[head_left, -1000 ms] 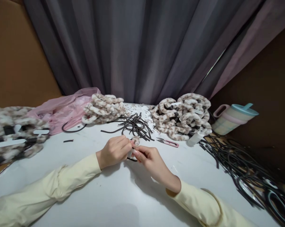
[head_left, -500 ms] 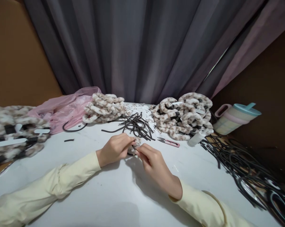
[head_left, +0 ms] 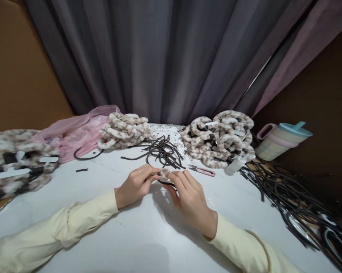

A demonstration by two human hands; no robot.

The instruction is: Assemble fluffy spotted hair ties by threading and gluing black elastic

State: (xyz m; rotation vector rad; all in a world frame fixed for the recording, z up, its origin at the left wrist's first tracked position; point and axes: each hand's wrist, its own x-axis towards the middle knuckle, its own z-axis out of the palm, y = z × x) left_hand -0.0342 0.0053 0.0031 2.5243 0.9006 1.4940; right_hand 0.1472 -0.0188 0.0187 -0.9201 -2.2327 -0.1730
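My left hand [head_left: 137, 184] pinches one end of a small fluffy white-and-brown piece [head_left: 164, 173] at the middle of the white table. On its other side, my right hand [head_left: 189, 197] holds the same piece between thumb and fingers. A black cord [head_left: 167, 183] runs from the left fingertips under the piece to the right hand; part of it is hidden by the fingers. Just beyond the hands lies a pile of black cord pieces [head_left: 163, 151]. Small pink-handled snips [head_left: 206, 172] rest to the right of that pile.
Fluffy loops [head_left: 124, 132] are heaped beside a pink plastic bag [head_left: 71, 131]. More loops [head_left: 233, 131] and a white bottle [head_left: 235, 166] sit back right. Long black cords [head_left: 290, 193] and a tumbler [head_left: 278, 142] are at the right. Tagged loops [head_left: 40, 178] lie left.
My right hand has turned, its fingers now reaching over the fluffy piece. The black cord shows more clearly between my hands. My left hand has shifted slightly left and down.
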